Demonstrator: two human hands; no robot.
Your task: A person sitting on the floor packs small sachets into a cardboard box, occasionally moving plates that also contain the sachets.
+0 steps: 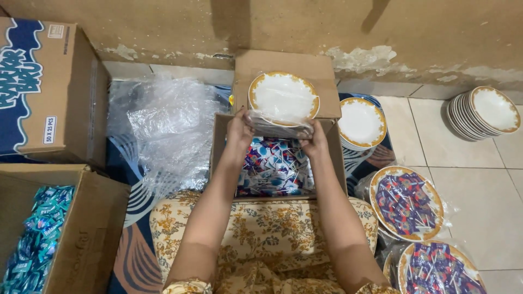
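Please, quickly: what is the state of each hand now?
Left hand: closed on the plastic-wrapped plate, at its left lower edge.
Right hand: closed on the same plate's lower right edge.

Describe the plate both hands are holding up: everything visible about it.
The plate is round and white with a gold patterned rim, apparently glazed ceramic. It is wrapped in clear plastic film that bunches at its lower edge. It is tilted up, its face toward the camera, above the open cardboard box, in front of the raised flap. The left hand and right hand grip it from below at the wrapped lower edge. Whether more plates sit behind it is unclear.
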